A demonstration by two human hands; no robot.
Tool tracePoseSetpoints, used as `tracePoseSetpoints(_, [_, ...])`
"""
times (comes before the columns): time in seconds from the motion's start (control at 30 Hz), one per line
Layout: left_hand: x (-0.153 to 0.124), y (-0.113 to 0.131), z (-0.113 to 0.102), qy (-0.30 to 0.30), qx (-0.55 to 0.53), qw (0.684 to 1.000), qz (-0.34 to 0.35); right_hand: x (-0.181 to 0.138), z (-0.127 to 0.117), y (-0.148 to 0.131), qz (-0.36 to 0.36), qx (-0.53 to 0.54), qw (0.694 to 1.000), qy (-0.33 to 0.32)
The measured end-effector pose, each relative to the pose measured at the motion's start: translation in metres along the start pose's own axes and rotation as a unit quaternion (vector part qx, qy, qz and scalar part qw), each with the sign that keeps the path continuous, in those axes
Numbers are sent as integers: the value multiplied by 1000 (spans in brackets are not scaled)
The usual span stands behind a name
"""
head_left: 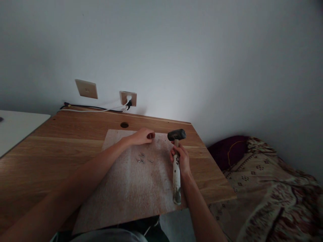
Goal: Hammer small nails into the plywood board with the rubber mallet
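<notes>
My right hand (182, 158) is wrapped round the upper handle of a hammer (176, 181). Its dark, blocky head points away from me above the far right of a thin wooden board (136, 198), and the worn white handle slants back towards me. Near the board's far edge, my left hand (143, 136) is closed in a pinch, with a thin sliver that looks like a nail at the fingertips. Several loose nails (140, 158) lie on the middle of the board. One small nail (150, 161) is a little apart from them.
The board lies on a wooden desk (63, 148) against a wall. A wall socket (133, 99) with plugs and cables stands behind a cable hole (124, 124). A white surface (20, 127) is at the left, and patterned bedding (264, 181) at the right.
</notes>
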State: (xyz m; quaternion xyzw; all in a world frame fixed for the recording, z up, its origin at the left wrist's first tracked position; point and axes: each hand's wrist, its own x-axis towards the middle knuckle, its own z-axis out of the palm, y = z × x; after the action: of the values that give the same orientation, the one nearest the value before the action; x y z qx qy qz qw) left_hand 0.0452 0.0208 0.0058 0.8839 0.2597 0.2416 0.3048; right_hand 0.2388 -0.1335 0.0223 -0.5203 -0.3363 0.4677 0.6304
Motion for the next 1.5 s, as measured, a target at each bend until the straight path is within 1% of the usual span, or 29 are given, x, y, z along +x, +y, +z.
tracePoseSetpoints(0.23, [-3, -1, -4, -21, -17, 1000, -1, -1, 0, -2, -1, -8, 1000, -11])
tracePoseSetpoints(0.37, [-1, -6, 1, -20, -4, 1000, 15, -1, 1, 2, 10, -13, 999, -37])
tracePoseSetpoints(0.47, [-1, -8, 4, -13, -3, 1000, 9, 2, 2, 2, 19, -30, 998, -60])
tracePoseSetpoints(0.57, [-1, -7, 5, -14, -16, 1000, -9, 8, 9, -3, 31, -57, 995, -75])
tracePoseSetpoints(0.7, [-3, -5, 4, 1, -42, 999, -24, 13, 25, -8, 41, -74, 992, -96])
tracePoseSetpoints(0.87, [-3, -5, 4, 5, -43, 998, -46, 5, 41, 3, -7, -109, 990, -92])
tracePoseSetpoints(1.03, [-3, -6, 3, 15, -67, 997, -47, -4, 42, 6, -31, -110, 990, -88])
tracePoseSetpoints(1.13, [-4, -6, 2, 12, -72, 996, -42, -4, 40, 7, -23, -117, 989, -91])
tracePoseSetpoints(1.27, [-5, -5, 0, 9, -54, 998, -41, -3, 38, 10, -1, -152, 983, -100])
tracePoseSetpoints(1.4, [-5, -7, 2, 3, -58, 998, -40, -5, 40, 8, -7, -141, 986, -89])
tracePoseSetpoints(1.5, [-4, -7, 1, -4, -55, 998, -38, -6, 40, 6, 1, -159, 983, -93])
